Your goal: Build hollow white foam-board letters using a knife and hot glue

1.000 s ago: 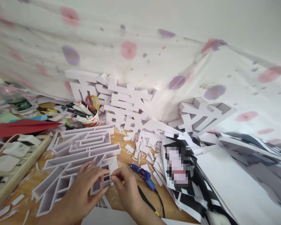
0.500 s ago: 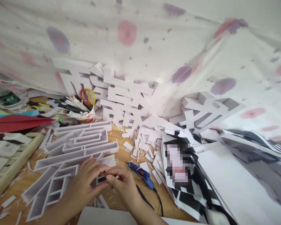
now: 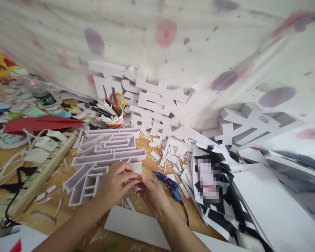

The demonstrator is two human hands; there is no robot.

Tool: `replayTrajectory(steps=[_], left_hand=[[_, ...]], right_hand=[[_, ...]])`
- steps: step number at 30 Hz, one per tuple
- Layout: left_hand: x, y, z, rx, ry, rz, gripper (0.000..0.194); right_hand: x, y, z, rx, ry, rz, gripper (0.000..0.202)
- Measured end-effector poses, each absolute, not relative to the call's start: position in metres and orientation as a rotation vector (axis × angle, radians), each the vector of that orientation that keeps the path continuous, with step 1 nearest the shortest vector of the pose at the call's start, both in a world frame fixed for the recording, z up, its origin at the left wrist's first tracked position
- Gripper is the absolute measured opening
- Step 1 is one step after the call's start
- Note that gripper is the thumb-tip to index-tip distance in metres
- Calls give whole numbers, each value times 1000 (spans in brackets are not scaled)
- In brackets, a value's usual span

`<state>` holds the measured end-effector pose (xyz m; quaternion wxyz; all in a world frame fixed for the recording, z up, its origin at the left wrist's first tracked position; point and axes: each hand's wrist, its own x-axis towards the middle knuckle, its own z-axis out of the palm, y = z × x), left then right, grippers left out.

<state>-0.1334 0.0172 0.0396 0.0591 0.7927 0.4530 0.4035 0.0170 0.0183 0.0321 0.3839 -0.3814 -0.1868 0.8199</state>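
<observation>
Fingertips of my left hand (image 3: 120,180) and my right hand (image 3: 153,194) meet in a pinch above the wooden table. Whatever lies between them is too small to make out. Behind and left of my left hand lies a white hollow letter structure (image 3: 105,157) with thin upright walls. A small white piece (image 3: 136,167) shows just behind the fingertips. To the right of my right hand rests a blue glue gun (image 3: 169,183), its black cord running toward me. A white sheet (image 3: 136,224) lies under my forearms.
White block characters (image 3: 152,101) lean on the flowered curtain. A power strip (image 3: 52,168) with chargers lies left. A cup (image 3: 115,120) holds pens and scissors. Paper scraps (image 3: 170,150) and black-and-white printed sheets (image 3: 225,185) lie right.
The view has turned left, showing more of the power strip and bottle. My hands are still together at the fingertips, now farther from the hollow structure's lower part, which is less covered.
</observation>
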Motion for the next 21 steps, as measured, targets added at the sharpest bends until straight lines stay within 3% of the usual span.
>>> replayTrajectory(steps=[9,21], left_hand=[[-140,5,45,2319,1272,1444,8],[-152,-6,48,2459,1261,1366,9]], right_hand=[[10,8,45,-939,-371,2128,30],[0,0,45,-975,-200,2175,33]])
